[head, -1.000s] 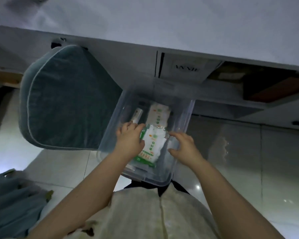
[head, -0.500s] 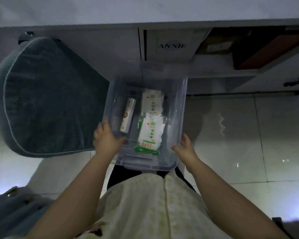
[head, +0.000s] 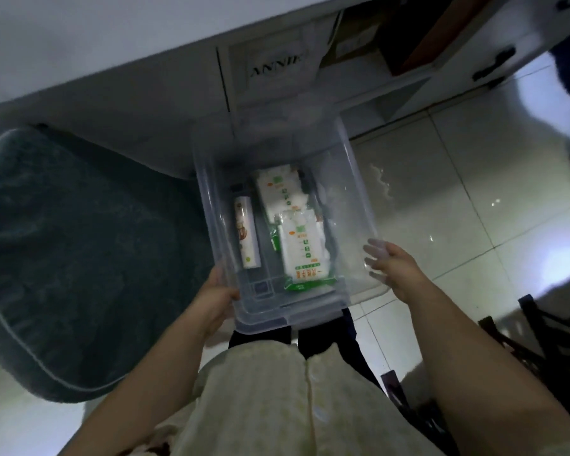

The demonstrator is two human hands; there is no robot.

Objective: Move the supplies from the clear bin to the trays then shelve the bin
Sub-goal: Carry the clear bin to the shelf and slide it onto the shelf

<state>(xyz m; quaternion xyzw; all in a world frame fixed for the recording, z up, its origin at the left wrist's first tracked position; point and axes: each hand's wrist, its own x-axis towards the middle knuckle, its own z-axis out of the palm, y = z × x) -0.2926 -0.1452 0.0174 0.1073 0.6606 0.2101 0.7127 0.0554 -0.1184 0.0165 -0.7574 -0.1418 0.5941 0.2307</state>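
You hold the clear bin (head: 208, 209) in front of your body, above the glossy tiled floor (head: 458, 199) and just beside the dark teal cushion (head: 79, 241) on your left. Your left hand (head: 216, 299) grasps the bin at its near left corner, thumb hooked over the rim, the other fingers hidden beneath. Your right hand (head: 394, 268) lies against the outside of the right wall, its fingers (head: 374, 255) spread and fairly straight, seen through the plastic. 3 supplies lie on the bin's bottom: a slim box (head: 247, 236) along the left side, a far packet (head: 277, 192) in white and green toward the back, and a near packet (head: 305, 255) overlapping it toward you. Beyond the bin stands a white cabinet (head: 139, 83) holding a labelled box (head: 277, 65) marked ANNIE
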